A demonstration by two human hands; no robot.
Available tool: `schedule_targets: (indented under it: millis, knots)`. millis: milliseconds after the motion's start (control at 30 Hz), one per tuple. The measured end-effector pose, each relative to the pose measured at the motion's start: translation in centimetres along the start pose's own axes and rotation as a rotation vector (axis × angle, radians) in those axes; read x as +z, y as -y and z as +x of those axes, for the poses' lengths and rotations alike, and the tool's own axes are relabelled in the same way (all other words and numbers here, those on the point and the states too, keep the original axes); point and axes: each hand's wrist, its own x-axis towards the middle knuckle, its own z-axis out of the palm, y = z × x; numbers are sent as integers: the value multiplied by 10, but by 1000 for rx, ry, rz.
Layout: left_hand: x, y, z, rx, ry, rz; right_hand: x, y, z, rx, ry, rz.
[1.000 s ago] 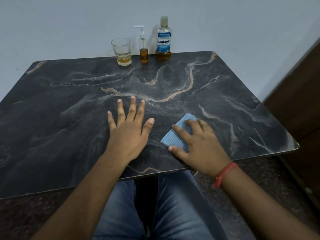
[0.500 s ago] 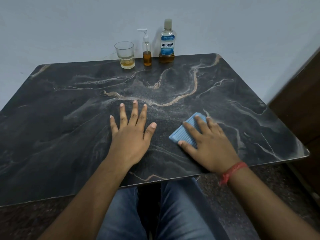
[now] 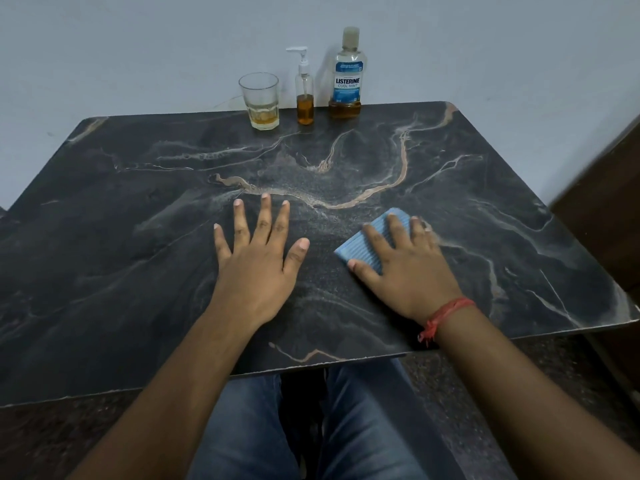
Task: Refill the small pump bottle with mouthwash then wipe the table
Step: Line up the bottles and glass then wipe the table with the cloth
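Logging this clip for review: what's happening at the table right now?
A seated person presses a blue cloth onto the dark marble table with the right hand; the left hand rests flat beside it. At the far edge stand a glass, the small pump bottle and the mouthwash bottle, untouched.

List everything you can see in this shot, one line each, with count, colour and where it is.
Dark marble-patterned table: one, black with tan veins, fills the view.
Clear drinking glass: one, a little amber liquid, far edge, leftmost.
Small clear pump bottle: one, white pump, amber liquid, between the glass and the big bottle.
Listerine mouthwash bottle: one, clear with blue label, far edge, rightmost.
Blue ribbed cloth: one, under the right hand.
Red wrist thread: one, right wrist.
Left hand: flat on the table.
Right hand: presses on the cloth.
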Motion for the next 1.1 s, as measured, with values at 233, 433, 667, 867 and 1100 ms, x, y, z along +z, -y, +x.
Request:
schedule_targets:
  millis: [233,433,667,867,1100]
  knots:
    - [-7,21,0,-62,11,5,0,29,20,-154,29,3]
    - [-14,51,-2,-142,8,15,2,78,31,-410,59,-39]
    - [-22,80,-4,-223,-14,13,-2,105,70,-341,54,-49]
    - [-29,104,-5,-280,-33,7,-2,128,79,-533,103,-68]
    - [-37,121,-5,-330,-39,-12,-2,167,94,-667,83,-78]
